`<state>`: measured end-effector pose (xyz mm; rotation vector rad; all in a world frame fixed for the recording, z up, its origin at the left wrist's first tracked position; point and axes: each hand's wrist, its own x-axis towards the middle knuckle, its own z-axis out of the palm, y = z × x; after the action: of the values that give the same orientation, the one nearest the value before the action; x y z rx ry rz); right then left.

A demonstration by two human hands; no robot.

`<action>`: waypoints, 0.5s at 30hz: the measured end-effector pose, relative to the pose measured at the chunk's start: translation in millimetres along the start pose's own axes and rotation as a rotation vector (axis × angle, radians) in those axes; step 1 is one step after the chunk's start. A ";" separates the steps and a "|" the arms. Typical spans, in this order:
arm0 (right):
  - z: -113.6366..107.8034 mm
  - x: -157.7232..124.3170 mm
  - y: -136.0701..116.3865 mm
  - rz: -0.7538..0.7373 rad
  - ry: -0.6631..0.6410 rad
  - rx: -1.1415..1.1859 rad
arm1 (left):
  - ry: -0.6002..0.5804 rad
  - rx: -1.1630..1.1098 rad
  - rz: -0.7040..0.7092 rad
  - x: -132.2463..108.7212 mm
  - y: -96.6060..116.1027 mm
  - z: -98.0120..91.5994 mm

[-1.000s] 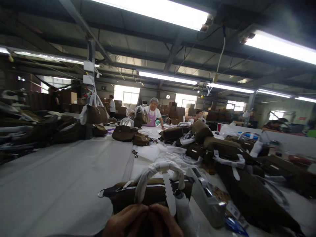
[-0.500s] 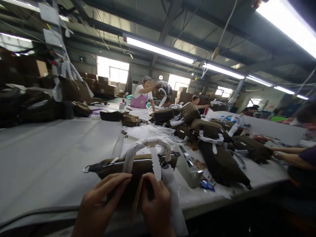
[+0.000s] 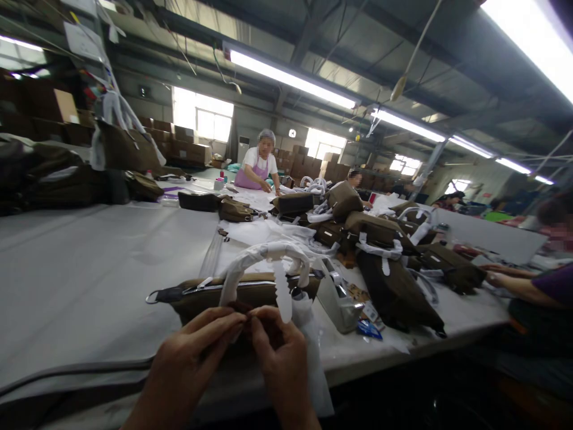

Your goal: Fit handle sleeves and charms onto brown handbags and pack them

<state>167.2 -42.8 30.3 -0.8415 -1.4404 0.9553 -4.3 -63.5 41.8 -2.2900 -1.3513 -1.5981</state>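
A dark olive bag with a silver zipper stands on the table in front of me, its handles wrapped in white paper. My left hand and my right hand meet at its near side, both with fingers pinched together. Between the fingertips is a small brown piece, mostly hidden, and I cannot make out what it is. A notched white strip hangs from the handle just above my right hand.
A grey tape dispenser and a blue item lie right of the bag. More bags are heaped beyond. A person in a pink apron stands across the table; another's arm reaches in at right.
My hands have come together at the fingertips; the brown piece, earlier hanging upright from my right hand, is now mostly hidden between them. The person across has lowered an arm to the table.
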 end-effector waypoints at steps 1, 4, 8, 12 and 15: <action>0.8 0.3 0.7 0.042 -0.010 0.074 | -0.004 -0.045 -0.017 1.4 1.5 0.7; 3.7 1.1 5.7 0.126 0.014 0.261 | 0.041 -0.113 -0.052 4.9 5.9 4.7; 6.5 0.9 12.5 0.215 0.011 0.487 | 0.103 -0.126 -0.082 4.5 5.7 10.0; 7.9 0.4 13.0 0.261 0.010 0.607 | 0.073 -0.144 -0.079 -1.3 0.8 10.7; 8.7 0.4 14.3 0.237 -0.001 0.609 | 0.018 -0.170 -0.079 -4.8 -2.7 9.1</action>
<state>158.1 -37.4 17.4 -0.5557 -0.9695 1.4739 0.2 -60.5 32.7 -2.3349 -1.3677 -1.8197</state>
